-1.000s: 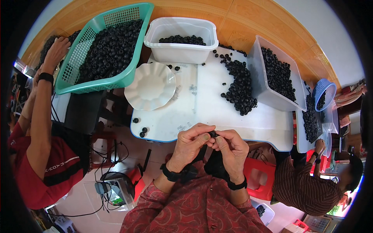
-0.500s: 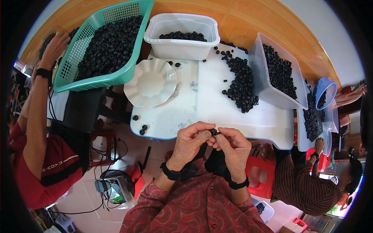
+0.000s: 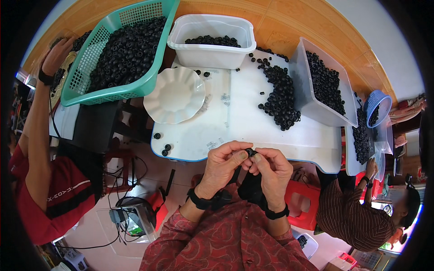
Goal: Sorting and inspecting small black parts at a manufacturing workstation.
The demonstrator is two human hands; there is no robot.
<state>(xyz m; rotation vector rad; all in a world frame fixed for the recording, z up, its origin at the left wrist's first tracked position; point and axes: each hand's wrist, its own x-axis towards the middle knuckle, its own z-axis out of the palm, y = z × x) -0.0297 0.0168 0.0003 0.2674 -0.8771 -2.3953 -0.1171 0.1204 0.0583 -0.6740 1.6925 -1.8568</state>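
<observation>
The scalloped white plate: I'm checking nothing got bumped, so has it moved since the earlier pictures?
No; against the green basket, the scalloped white plate sits in the same spot; only the camera view shifted slightly.

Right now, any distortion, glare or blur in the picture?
Head view: orange wall bends, corners black; head view: bright glare at the lower-right rim; head view: left hand and right hand fairly sharp, the black piece they pinch lacking detail.

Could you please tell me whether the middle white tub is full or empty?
Partly full: black pieces lie in the white tub, with bare inner wall showing above them; their depth is hidden.
</observation>
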